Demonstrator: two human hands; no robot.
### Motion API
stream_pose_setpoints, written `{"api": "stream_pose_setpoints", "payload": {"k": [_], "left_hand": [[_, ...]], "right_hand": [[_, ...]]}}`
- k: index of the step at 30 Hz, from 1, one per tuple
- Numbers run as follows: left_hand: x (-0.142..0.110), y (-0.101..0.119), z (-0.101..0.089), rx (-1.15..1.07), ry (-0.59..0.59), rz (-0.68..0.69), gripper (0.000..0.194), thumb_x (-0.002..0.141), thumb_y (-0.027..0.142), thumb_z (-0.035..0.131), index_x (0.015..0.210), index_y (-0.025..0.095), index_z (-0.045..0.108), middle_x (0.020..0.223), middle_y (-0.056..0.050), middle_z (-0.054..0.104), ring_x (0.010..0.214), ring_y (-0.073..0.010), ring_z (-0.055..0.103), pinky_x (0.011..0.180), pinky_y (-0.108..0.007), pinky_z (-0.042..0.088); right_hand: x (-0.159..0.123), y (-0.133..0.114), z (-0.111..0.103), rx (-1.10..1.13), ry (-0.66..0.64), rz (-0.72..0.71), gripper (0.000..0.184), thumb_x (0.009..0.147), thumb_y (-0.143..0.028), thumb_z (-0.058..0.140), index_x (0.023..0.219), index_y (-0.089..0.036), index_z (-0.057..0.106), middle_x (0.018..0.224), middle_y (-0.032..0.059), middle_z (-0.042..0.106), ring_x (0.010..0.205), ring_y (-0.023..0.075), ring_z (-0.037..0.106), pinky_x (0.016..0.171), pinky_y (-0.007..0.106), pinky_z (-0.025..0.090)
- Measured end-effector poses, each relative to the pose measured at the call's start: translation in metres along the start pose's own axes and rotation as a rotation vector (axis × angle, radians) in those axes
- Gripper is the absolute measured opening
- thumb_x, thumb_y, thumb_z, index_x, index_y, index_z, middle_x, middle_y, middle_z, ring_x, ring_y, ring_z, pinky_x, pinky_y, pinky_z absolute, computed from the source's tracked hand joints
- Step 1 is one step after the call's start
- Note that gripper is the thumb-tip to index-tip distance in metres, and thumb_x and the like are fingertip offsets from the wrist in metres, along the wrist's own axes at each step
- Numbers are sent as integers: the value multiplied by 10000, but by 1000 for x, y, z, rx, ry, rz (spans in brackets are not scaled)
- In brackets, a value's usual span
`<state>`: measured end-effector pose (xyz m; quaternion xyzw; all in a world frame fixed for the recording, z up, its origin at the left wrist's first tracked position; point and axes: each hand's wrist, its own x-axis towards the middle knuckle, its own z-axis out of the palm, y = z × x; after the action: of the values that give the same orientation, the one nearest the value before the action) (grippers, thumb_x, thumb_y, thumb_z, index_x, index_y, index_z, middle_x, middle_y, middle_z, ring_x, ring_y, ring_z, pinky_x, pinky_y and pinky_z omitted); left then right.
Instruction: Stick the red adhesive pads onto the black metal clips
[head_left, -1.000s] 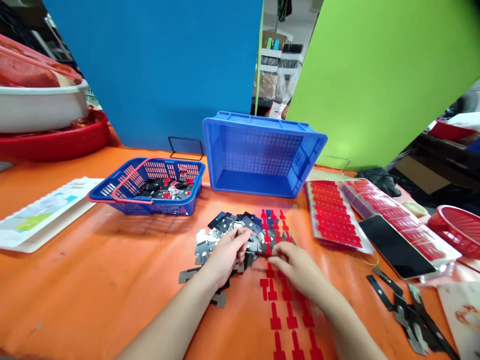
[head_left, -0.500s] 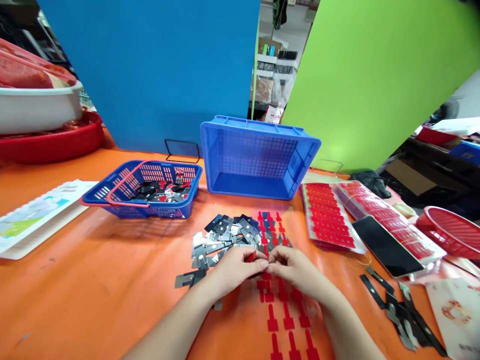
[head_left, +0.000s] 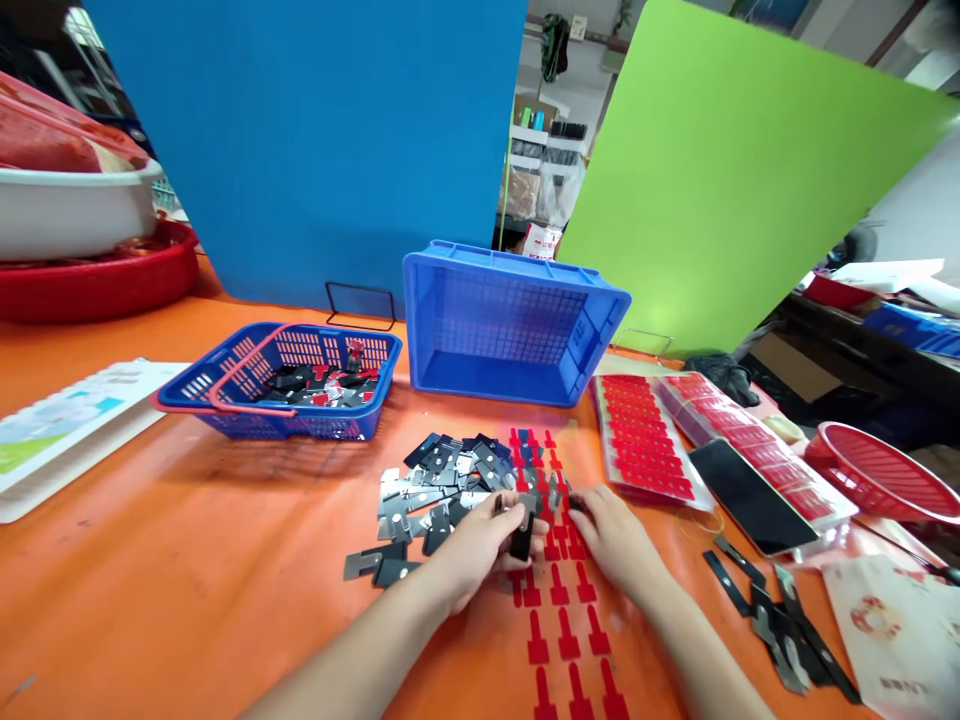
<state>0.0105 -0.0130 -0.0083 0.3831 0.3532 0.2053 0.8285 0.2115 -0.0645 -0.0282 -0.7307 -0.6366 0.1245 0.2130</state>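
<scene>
Both forearms bare, entering from the lower edge and angled inward; hands near each other at centre, a gap between them. Left forearm (head_left: 367,650) slants up to the right; left hand (head_left: 484,540) in a pinch, thumb uppermost, fingertips curled round on the far side. Right forearm (head_left: 686,640) slants up to the left; right hand (head_left: 611,530) back upward, fingers bent inward, tips partly hidden, grip unclear. Wrists roughly straight.

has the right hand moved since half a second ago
Yes: judged against the large blue bin, the right hand has shifted to the right, opening a gap from the left hand.
</scene>
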Motion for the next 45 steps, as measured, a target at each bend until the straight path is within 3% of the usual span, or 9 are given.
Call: {"api": "stream_pose_setpoints", "payload": {"k": [3, 9, 13, 18, 23, 26, 30, 40, 45], "left_hand": [[0, 0, 2, -12, 22, -21, 258, 709, 406, 555, 777, 193, 426, 873, -47, 604, 824, -165, 575, 730, -295, 432], [2, -7, -1, -30, 25, 1, 247, 710, 419, 547, 781, 199, 462, 856, -28, 593, 820, -159, 552, 708, -280, 423], [7, -16, -4, 4, 48, 22, 266, 676, 428, 573, 765, 190, 494, 761, -10, 578, 760, -155, 536, 684, -264, 399], [12, -21, -6, 33, 46, 24, 259, 672, 425, 574, 770, 196, 507, 710, 9, 561, 682, -138, 511, 661, -257, 377], [13, -23, -6, 74, 41, 44, 233, 687, 408, 564, 751, 193, 499, 726, 10, 550, 639, -118, 476, 647, -246, 365], [14, -23, -5, 89, 17, 43, 239, 698, 411, 552, 714, 185, 478, 732, 13, 538, 631, -111, 458, 647, -242, 363], [15, -25, -6, 129, 8, 58, 238, 718, 420, 520, 748, 186, 487, 761, 5, 533, 653, -115, 450, 655, -239, 353], [17, -32, -12, 232, 75, 123, 253, 708, 438, 509, 719, 186, 481, 714, 10, 505, 648, -131, 421, 644, -247, 331], [15, -29, -9, 241, 81, 121, 252, 705, 438, 509, 742, 189, 506, 709, 4, 518, 663, -142, 437, 647, -253, 325]], "right_hand": [[-4, -1, 8, -29, -1, -16, 199, 812, -227, 380, 918, -200, 546, 898, 59, 572, 859, 190, 534, 760, 300, 390], [-13, -7, -1, -26, -63, -109, 214, 831, -231, 363, 850, -218, 576, 839, 39, 582, 820, 179, 537, 746, 301, 403], [-26, -15, 5, -131, -66, -179, 231, 845, -238, 354, 913, -215, 574, 865, 55, 571, 825, 188, 536, 746, 316, 407], [-34, -22, 19, -253, 20, -143, 216, 845, -208, 353, 966, -176, 529, 915, 91, 546, 853, 212, 520, 747, 344, 407], [-33, -16, 26, -175, 59, -109, 131, 834, -220, 375, 842, -194, 503, 798, 53, 540, 781, 193, 526, 715, 330, 419], [-35, -12, 28, -146, 78, -103, 140, 832, -228, 374, 891, -198, 497, 825, 57, 544, 800, 199, 524, 721, 347, 422], [-39, -13, 25, -158, 70, -156, 211, 839, -214, 354, 975, -202, 515, 948, 80, 538, 906, 210, 506, 811, 363, 394], [-30, -10, 25, -54, 12, -27, 118, 814, -234, 404, 873, -200, 500, 825, 47, 550, 810, 195, 530, 732, 337, 424], [-37, -13, 25, -142, 42, -118, 222, 840, -227, 361, 982, -206, 529, 927, 74, 542, 892, 202, 511, 806, 351, 396]]}}
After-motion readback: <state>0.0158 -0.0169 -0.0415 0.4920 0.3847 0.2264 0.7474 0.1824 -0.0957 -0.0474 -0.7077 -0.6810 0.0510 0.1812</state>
